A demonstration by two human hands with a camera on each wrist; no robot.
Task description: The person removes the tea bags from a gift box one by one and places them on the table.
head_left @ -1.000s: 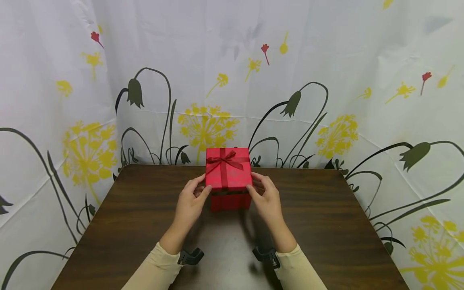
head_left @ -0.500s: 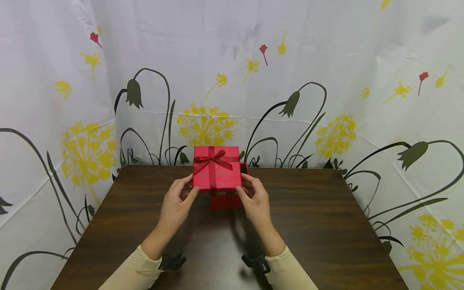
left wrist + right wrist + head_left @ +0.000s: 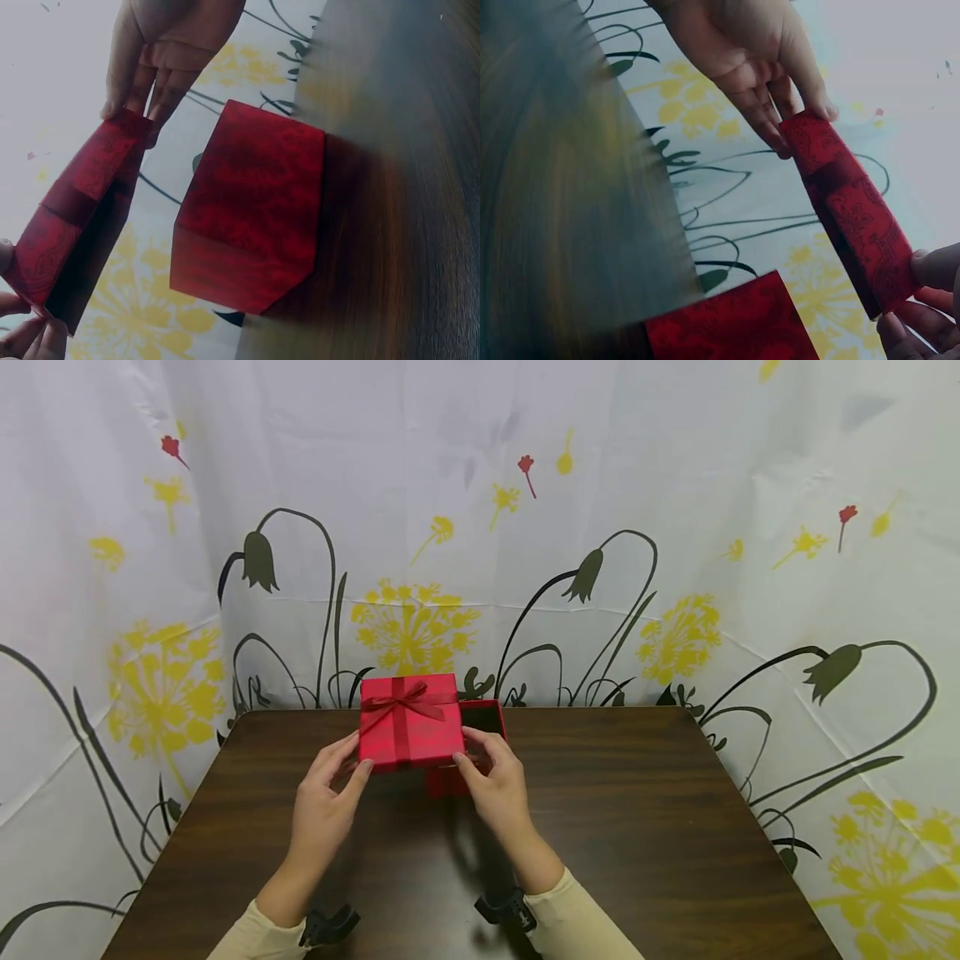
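A red gift box lid (image 3: 411, 727) with a dark red ribbon and bow is held up between both hands. My left hand (image 3: 324, 802) grips its left side, thumb at the near corner and fingers beneath. On the opposite side my right hand (image 3: 495, 781) grips it the same way. Behind and to the right stands the red gift box base (image 3: 447, 783), its open top showing a dark inside, partly hidden by the lid. In the left wrist view the base (image 3: 255, 187) stands on the table, apart from the raised lid (image 3: 82, 202).
A dark brown wooden table (image 3: 637, 827) lies under the box. Its far edge meets a white curtain (image 3: 480, 527) printed with yellow flowers and dark stems. Dark straps with a device sit at both wrists, below cream sleeves (image 3: 581, 918).
The lid has come off the base and moved left with both hands holding it. The base's open top now shows. The head view has shifted slightly.
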